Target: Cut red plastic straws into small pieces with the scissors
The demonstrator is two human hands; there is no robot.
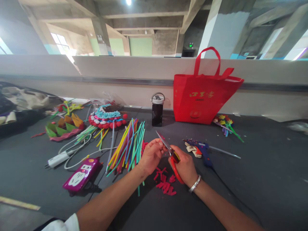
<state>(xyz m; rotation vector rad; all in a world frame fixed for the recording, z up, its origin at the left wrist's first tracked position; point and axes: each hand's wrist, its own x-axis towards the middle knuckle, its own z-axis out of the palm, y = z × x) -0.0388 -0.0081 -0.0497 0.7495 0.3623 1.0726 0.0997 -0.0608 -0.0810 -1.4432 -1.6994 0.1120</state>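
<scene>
My right hand (184, 163) is wrapped round the handles of a pair of scissors (177, 171) with orange-red grips. Their blades point up and to the left, past the fingertips of my left hand (154, 152). The left fingers are pinched together close to the blades; what they hold is too small to make out. Below the hands, short red strips (166, 186) lie scattered on the dark table (192, 211). More red pieces (144, 146) show partly behind my left hand. Left of it lies a bundle of coloured pipe cleaners (126, 147).
A blue glue gun (204, 150) with its cord lies right of my hands. Behind stand a tumbler (157, 110) and a red bag (204, 99). To the left are a purple power strip (81, 175), a white charger (59, 158) and a decorated headpiece (107, 115).
</scene>
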